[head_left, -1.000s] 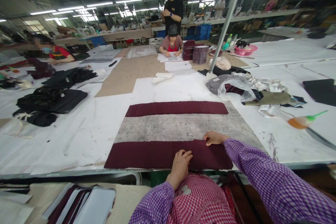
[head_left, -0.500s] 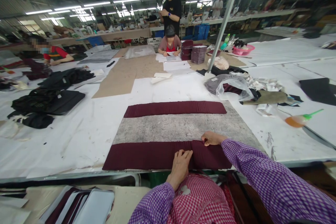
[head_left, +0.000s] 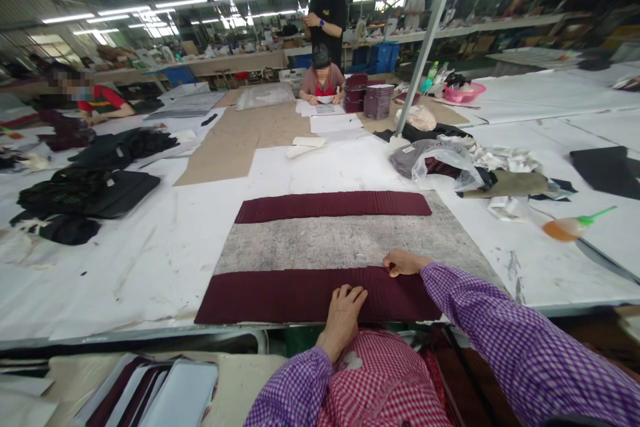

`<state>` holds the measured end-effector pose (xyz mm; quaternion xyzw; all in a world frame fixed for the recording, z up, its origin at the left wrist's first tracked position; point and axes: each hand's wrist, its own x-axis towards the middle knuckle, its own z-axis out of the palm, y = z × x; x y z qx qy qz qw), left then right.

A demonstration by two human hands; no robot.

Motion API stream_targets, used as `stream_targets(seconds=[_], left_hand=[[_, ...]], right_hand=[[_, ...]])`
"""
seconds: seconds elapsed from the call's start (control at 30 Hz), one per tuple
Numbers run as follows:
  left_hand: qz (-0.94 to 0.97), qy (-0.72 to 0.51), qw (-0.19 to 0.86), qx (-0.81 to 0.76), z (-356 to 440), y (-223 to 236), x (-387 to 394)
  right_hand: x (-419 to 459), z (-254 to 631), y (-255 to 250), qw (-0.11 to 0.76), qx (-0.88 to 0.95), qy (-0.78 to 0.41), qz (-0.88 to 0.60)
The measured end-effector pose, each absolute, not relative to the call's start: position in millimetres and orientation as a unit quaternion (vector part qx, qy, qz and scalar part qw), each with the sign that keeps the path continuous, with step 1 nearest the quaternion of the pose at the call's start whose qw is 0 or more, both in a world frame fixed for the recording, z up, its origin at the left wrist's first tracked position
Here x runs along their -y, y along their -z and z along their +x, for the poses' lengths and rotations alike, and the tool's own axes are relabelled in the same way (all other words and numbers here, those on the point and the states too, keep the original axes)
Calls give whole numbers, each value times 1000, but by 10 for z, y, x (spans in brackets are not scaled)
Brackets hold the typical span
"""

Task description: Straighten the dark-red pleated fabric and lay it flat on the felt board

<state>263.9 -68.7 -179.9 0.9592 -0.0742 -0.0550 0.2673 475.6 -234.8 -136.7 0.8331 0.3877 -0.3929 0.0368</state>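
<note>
Two rows of dark maroon fabric pieces lie overlapped on a grey, worn board (head_left: 310,240). The far row (head_left: 335,205) crosses the board's back part. Along the table's front edge runs the near row (head_left: 270,295), under both my hands. My left hand (head_left: 345,310) rests on this row with its fingers stretched over the cloth. My right hand (head_left: 404,263) is closed at the row's back edge, pinching a maroon fabric piece there. The fingertips of that hand are partly hidden. Closely spaced piece edges show as thin lines to the right of my left hand.
A squeeze bottle of orange liquid (head_left: 565,228) lies at right. Behind it are a plastic bag (head_left: 445,163) and a metal post (head_left: 430,40). Black fabric piles (head_left: 90,190) lie at left. Stacked pieces (head_left: 150,393) sit below the front edge. Co-workers are across the table.
The raised fold beside my left hand has gone flat, and more thin edge lines show between my hands. Both hands stay almost in place.
</note>
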Motion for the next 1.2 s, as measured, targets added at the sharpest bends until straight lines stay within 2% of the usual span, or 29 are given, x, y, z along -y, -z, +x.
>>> stream_targets(seconds=[0.87,1.2], left_hand=[[963,65,242,96,2651,1774,675],[962,76,242,104,2688,1766,685]], right_hand=[[2271,4731,1346,86,-391,376,835],[2420,4624,1475,88,-368,296,877]])
